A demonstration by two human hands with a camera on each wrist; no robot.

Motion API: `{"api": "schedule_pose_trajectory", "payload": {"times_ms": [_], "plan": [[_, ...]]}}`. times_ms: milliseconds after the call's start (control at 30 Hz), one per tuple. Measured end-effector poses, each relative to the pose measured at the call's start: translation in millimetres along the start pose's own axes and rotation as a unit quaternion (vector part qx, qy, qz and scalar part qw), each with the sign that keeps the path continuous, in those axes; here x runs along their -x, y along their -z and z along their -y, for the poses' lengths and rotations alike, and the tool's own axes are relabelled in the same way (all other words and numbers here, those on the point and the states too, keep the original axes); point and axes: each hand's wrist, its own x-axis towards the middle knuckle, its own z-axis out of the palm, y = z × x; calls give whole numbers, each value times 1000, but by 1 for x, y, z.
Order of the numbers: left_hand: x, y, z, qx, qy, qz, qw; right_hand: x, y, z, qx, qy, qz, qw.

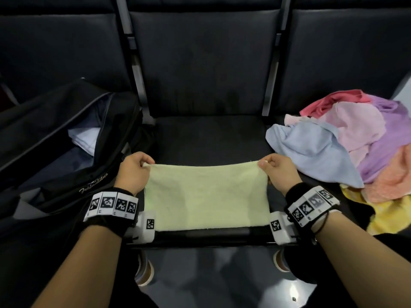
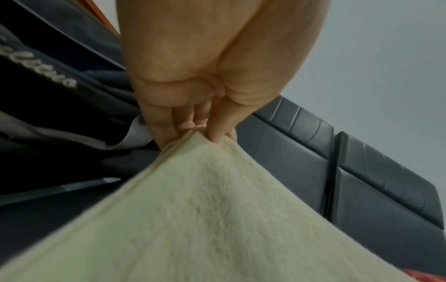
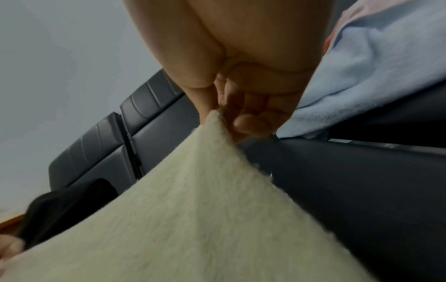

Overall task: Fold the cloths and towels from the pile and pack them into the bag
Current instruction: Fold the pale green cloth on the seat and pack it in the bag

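Both hands, left (image 1: pixel 132 172) and right (image 1: pixel 281 172), have fingers pinching the towel (image 1: pixel 206 196) by its far corners, stretched taut over the middle seat (image 1: pixel 211 134), probably so it folds square; bag (image 1: pixel 66 138) left, pile (image 1: pixel 353 147) right.

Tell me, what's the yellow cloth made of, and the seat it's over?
The pale yellow cloth, pinched by the left hand and right hand, looks like soft terry or fleece: fuzzy nap, matte. The seat looks like smooth dark leather or vinyl, with a slight sheen.
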Motion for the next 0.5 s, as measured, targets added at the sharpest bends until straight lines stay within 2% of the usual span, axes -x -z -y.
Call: {"api": "schedule_pose_trajectory", "payload": {"times_ms": [100, 267, 367, 500], "plan": [[-8, -17, 0, -15, 32, 11, 999, -16, -12, -7, 78, -12, 14, 997], [7, -27, 16, -99, 86, 128, 983, -2, -22, -33, 182, -66, 70, 979], [25, -23, 24, -139, 111, 146, 973, 15, -23, -41, 193, -95, 85, 973], [43, -23, 26, -131, 122, 149, 973, 29, -25, -35, 190, -115, 105, 969]]}}
